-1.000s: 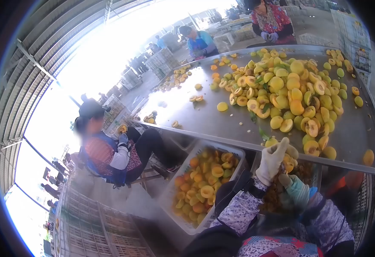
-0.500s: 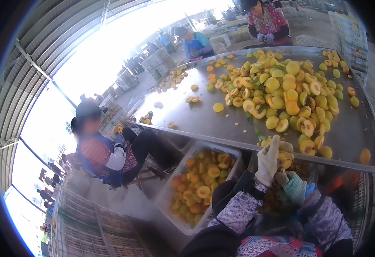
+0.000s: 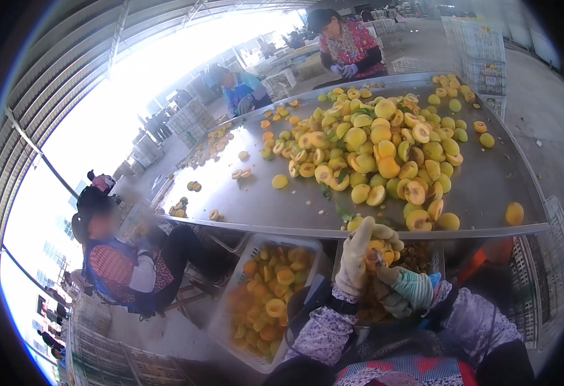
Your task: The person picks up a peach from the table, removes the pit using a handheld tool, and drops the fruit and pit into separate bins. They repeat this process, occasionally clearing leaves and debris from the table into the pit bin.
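Note:
My left hand (image 3: 354, 262), in a pale work glove, is closed around a yellow peach (image 3: 385, 247) just below the near edge of the metal table (image 3: 256, 222). Pressed close against that fruit is my right hand (image 3: 405, 289), gloved in green and white stripes. Its fingers are curled, and a small glint shows at their tips, too small to name. Beneath both hands sits a container (image 3: 420, 256) of brownish bits, partly hidden by my gloves. A large heap of whole and halved peaches (image 3: 372, 138) lies on the table beyond.
Left of my knees stands a white crate (image 3: 266, 305) full of peach pieces. A co-worker (image 3: 124, 257) sits farther left, and two more people (image 3: 352, 51) work across the table. Stacked crates (image 3: 481, 64) rise at the back right. Another crate (image 3: 555, 270) stands at right.
The view has turned, so the table and heap appear farther left. My hands stay together at the fruit, and the seated co-worker's hands have risen toward the chest.

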Demonstrator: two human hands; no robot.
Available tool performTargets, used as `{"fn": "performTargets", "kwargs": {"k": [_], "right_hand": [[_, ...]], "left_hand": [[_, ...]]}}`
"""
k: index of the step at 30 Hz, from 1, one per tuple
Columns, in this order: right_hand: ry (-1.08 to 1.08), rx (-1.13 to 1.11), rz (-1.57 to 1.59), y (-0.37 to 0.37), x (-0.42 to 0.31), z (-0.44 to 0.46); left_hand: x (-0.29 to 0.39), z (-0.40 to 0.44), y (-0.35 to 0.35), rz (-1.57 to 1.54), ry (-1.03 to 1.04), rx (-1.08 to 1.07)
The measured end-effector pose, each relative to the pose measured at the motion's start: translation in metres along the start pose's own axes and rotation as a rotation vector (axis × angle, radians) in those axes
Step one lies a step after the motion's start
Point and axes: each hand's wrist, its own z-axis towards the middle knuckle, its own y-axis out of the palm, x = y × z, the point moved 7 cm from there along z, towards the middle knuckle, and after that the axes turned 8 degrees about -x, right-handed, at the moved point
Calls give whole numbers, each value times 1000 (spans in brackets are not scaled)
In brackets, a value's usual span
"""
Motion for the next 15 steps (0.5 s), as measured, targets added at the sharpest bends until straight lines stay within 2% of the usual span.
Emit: {"fn": "performTargets", "kwargs": {"k": [1, 2, 3, 5, 6, 7, 9, 10, 11, 13, 14, 15], "right_hand": [[-120, 167, -220, -4, -6, -2], [65, 112, -552, -15, -1, 1], [67, 105, -555, -11, 0, 2], [-283, 96, -589, 13, -19, 5], [-340, 110, -262, 15, -11, 5], [-326, 92, -257, 10, -8, 5], [106, -30, -101, -7, 20, 2], [-58, 66, 198, 20, 9, 3], [-50, 67, 201, 18, 3, 3], [83, 100, -661, 2, -11, 1], [85, 103, -654, -12, -4, 5], [89, 248, -943, -38, 0, 11]], "left_hand": [[7, -2, 0, 218, 16, -25], [12, -3, 1, 440, 39, -41], [14, -4, 5, 442, 44, -34], [8, -9, 6, 270, -126, 21], [5, -9, 7, 214, -98, 4], [0, -9, 4, 217, -90, 26], [-4, -4, 18, -238, 31, -236], [-1, -4, 16, -184, 44, -53], [-1, 1, 11, -188, 45, -46], [3, 9, -23, -215, 166, 191], [15, 4, -40, -100, 275, 259], [33, -2, -56, -12, 346, 240]]}}
